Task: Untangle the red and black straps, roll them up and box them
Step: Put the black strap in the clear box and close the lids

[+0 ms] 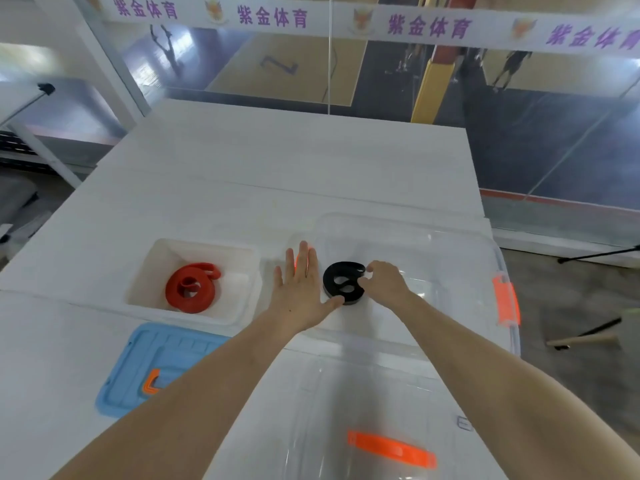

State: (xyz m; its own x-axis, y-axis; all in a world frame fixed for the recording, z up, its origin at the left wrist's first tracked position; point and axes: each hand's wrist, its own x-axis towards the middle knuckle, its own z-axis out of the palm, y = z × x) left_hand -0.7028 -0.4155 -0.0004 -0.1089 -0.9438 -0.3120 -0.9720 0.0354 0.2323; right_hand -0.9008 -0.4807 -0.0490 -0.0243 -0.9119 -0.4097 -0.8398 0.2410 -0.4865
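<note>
Black strap point(343, 269), rolled, appears to sit inside the clear box point(398, 223) between both hands: the right hand point(386, 284) pinches its right edge, the left hand point(301, 289) lies flat alongside, thumb touching. Red strap point(190, 289) rests coiled in the white box point(207, 243), further left.

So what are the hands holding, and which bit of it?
The right hand pinches the rolled black strap at its right edge. The left hand is flat and open, only its thumb touching the roll's near edge.
</note>
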